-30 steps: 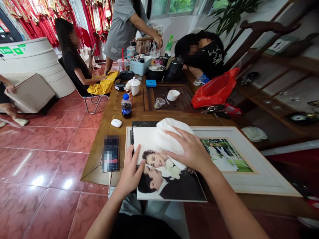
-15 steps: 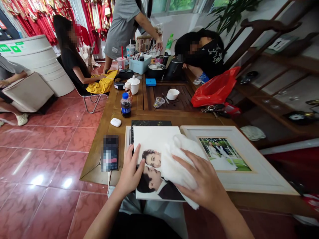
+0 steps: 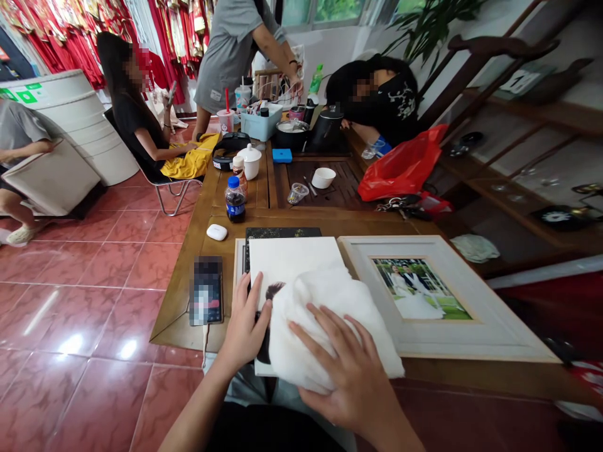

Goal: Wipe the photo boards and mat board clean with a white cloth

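Note:
A white photo album or panel [image 3: 294,254] lies near the table's front edge, its printed portrait now mostly covered. My left hand [image 3: 247,320] rests along its left edge, thumb and fingers spread apart. On top of the panel is a bunched, fluffy white cloth [image 3: 330,292], which hides its lower and right parts. My right hand [image 3: 346,364] presses on this cloth, fingers spread over it and the thumb low at its near side. Beneath the panel, a black speckled board [image 3: 282,232] sticks out at the back.
Right of the panel lies a framed wedding photo [image 3: 419,289]. To the left are a phone [image 3: 206,292] on a cable, a white earbud case [image 3: 217,232] and a cola bottle [image 3: 235,201]. Farther back are a white bowl [image 3: 323,177], a red bag [image 3: 400,166] and several people.
My right hand and the cloth have moved left and toward me across the panel, covering the printed faces. My left hand stays at the left edge.

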### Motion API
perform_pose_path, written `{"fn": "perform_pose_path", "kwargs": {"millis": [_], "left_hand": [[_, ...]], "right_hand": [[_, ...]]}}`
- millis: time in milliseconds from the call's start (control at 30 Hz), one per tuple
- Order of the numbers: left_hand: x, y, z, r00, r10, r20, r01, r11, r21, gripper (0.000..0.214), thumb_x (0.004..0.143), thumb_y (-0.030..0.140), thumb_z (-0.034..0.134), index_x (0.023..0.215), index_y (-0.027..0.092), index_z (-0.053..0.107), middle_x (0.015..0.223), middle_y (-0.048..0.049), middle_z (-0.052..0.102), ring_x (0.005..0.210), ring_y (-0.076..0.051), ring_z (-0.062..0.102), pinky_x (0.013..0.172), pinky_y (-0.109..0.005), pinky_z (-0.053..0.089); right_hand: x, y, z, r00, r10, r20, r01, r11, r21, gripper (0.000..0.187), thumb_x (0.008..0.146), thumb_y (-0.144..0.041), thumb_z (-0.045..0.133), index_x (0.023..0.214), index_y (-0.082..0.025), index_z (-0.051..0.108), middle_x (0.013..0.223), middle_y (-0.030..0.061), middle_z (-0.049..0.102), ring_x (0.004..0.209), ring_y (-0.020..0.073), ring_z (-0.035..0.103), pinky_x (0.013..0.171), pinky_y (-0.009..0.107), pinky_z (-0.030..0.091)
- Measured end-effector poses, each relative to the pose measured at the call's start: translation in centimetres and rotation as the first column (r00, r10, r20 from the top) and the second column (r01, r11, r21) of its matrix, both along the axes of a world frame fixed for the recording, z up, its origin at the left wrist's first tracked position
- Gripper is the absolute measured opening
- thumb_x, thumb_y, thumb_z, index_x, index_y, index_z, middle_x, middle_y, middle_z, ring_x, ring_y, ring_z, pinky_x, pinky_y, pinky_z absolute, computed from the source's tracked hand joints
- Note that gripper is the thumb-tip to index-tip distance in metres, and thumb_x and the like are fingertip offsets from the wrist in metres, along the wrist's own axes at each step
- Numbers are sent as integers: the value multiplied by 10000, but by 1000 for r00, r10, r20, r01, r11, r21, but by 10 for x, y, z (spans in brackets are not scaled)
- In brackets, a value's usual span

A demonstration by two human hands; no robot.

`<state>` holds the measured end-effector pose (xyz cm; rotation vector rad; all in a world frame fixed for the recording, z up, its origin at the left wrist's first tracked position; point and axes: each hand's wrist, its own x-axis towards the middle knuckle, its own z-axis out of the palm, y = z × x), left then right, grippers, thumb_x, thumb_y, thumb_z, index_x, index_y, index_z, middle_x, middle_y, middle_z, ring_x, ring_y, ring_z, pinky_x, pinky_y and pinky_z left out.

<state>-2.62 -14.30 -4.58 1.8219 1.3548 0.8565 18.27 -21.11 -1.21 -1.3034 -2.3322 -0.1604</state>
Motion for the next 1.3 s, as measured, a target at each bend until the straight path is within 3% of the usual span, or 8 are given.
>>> {"fn": "perform_pose_path", "kwargs": {"millis": [133,433,833,1300], "left_hand": [[-2,0,-1,1000,-23,8,23,1000,-8,577,1057,268,377,1614,316,234,1676,-77,183,1586,-251,107,1282,-535,130],[0,0,3,1000,-2,-8,1,1000,-4,558,1066,306,386,1608,318,253,1663,-77,214,1580,-256,139,1278,-531,147],[2,2,3,1000,28,7,-27,999,-23,541,1061,379,426,1587,306,323,1650,-80,262,1575,-255,167,1284,-504,142],[1,2,4,1000,21,11,-21,1000,12,534,1064,356,425,1584,293,320,1640,-91,259,1569,-252,183,1279,-500,171]], "right_hand": [[-13,3,-2,998,9,-61,-9,1000,-3,672,801,-411,635,1447,-259,528,1539,170,445,1355,380,462,1100,584,279],[2,10,-4,997,44,-56,-45,999,-12,698,775,-401,657,1444,-249,525,1551,159,439,1360,342,467,1123,537,278],[47,11,-6,986,-169,12,169,986,9,675,869,-380,601,1511,-281,422,1515,146,463,1282,352,531,1019,496,394],[-4,20,2,999,-43,-11,42,999,-26,713,799,-377,626,1482,-259,460,1547,166,429,1344,372,468,1084,565,313]]}}
